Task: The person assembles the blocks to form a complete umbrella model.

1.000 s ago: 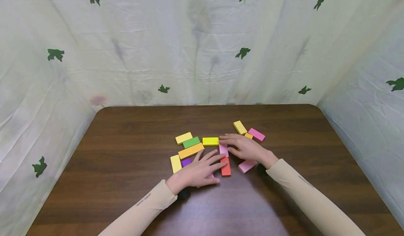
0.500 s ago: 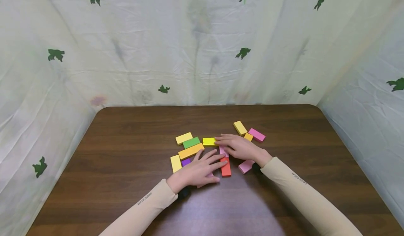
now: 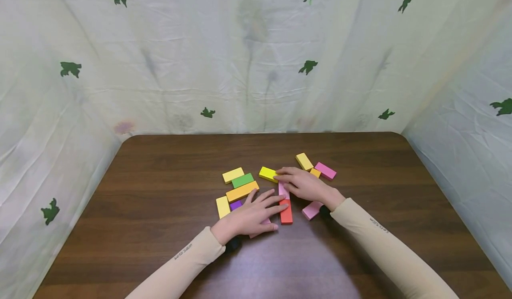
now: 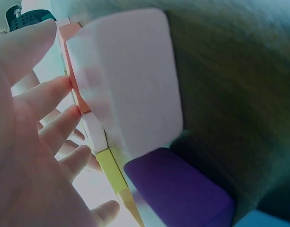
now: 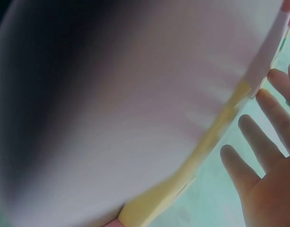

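Observation:
My left hand point(image 3: 254, 217) lies spread over the blocks. Two of its fingertips rest at a red block point(image 3: 286, 216) and the pink block point(image 3: 283, 191) standing end to end with it. Beneath this palm, mostly covered, is a pale pink block point(image 4: 135, 85), beside a purple block point(image 4: 182, 194). The right hand point(image 3: 307, 186), fingers extended, reaches over the pink block; its fingertips touch the right end of a bright yellow block point(image 3: 268, 174), which lies at a slant. An orange block point(image 3: 242, 191) lies just beyond the left fingertips.
Left of the hands, a green block point(image 3: 242, 180) sits between the orange one and a pale yellow block point(image 3: 233, 175). To the right are another pale yellow block point(image 3: 304, 161), a bright pink block point(image 3: 326, 170) and a pink block point(image 3: 311, 210). A curtain point(image 3: 256, 68) hangs behind the wooden table point(image 3: 160, 165).
The right hand has shifted left onto the bright yellow block. That block has turned from level to slanted, its left end swinging away from me. My left hand has stayed in place.

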`<move>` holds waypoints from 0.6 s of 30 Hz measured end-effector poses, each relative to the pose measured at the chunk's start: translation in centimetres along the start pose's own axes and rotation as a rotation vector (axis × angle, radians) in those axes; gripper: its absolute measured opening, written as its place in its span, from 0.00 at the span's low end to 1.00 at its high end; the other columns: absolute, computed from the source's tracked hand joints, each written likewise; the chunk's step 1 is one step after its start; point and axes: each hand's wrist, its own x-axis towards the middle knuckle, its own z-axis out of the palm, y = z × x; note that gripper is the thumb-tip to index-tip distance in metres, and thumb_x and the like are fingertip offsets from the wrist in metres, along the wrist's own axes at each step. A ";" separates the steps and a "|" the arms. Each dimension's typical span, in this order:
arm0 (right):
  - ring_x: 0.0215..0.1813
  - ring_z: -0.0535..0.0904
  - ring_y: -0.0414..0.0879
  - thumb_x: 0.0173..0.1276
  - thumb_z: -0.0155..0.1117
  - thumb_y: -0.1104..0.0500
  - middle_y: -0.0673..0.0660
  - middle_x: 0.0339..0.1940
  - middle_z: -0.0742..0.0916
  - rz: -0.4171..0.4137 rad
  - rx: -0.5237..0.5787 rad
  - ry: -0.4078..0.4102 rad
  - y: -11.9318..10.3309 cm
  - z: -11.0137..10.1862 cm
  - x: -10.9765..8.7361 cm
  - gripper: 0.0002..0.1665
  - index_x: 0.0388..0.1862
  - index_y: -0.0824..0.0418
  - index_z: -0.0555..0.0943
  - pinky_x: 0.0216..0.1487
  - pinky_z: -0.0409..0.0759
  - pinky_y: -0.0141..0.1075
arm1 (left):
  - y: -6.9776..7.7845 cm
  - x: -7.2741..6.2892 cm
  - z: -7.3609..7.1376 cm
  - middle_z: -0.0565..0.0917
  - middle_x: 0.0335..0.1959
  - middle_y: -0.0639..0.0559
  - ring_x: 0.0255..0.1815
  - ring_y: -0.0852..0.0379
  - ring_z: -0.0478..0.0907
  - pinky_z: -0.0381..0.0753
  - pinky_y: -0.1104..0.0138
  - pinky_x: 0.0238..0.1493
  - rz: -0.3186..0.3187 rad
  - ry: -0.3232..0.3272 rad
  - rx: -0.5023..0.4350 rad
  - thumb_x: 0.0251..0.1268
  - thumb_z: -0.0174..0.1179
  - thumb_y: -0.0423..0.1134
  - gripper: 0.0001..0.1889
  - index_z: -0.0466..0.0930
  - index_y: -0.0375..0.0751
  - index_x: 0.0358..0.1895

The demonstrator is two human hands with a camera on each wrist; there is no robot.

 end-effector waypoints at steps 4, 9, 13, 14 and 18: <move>0.65 0.69 0.53 0.70 0.58 0.60 0.59 0.63 0.76 0.021 0.006 0.009 0.1 0.0 0.0 0.23 0.63 0.61 0.76 0.64 0.66 0.48 | 0.0 0.0 0.0 0.61 0.73 0.55 0.75 0.48 0.46 0.43 0.39 0.67 -0.003 0.001 -0.017 0.68 0.55 0.55 0.32 0.61 0.53 0.73; 0.63 0.71 0.53 0.70 0.58 0.60 0.59 0.61 0.76 0.045 0.002 0.025 0.2 -0.1 -0.1 0.22 0.63 0.61 0.77 0.63 0.68 0.48 | 0.0 0.0 0.0 0.59 0.74 0.55 0.75 0.48 0.46 0.42 0.39 0.67 -0.004 -0.001 -0.025 0.68 0.55 0.55 0.32 0.61 0.53 0.73; 0.61 0.73 0.53 0.70 0.59 0.59 0.59 0.59 0.77 0.053 0.005 0.040 0.2 -0.2 -0.2 0.21 0.62 0.61 0.78 0.61 0.70 0.47 | -0.1 0.0 0.1 0.58 0.74 0.55 0.75 0.48 0.46 0.42 0.39 0.67 0.000 0.006 -0.033 0.68 0.55 0.55 0.32 0.61 0.53 0.73; 0.60 0.73 0.52 0.70 0.59 0.59 0.59 0.59 0.77 0.054 0.003 0.044 0.2 -0.2 -0.3 0.21 0.62 0.61 0.78 0.60 0.71 0.47 | -0.2 0.0 0.2 0.58 0.74 0.55 0.75 0.48 0.46 0.42 0.39 0.67 0.001 0.008 -0.035 0.68 0.55 0.55 0.32 0.61 0.53 0.73; 0.57 0.75 0.51 0.70 0.60 0.59 0.58 0.57 0.78 0.069 -0.002 0.055 0.3 0.0 -0.4 0.21 0.61 0.60 0.78 0.58 0.73 0.46 | -0.2 -0.1 0.3 0.58 0.74 0.55 0.75 0.48 0.46 0.42 0.39 0.67 0.000 0.012 -0.039 0.68 0.56 0.55 0.32 0.61 0.53 0.73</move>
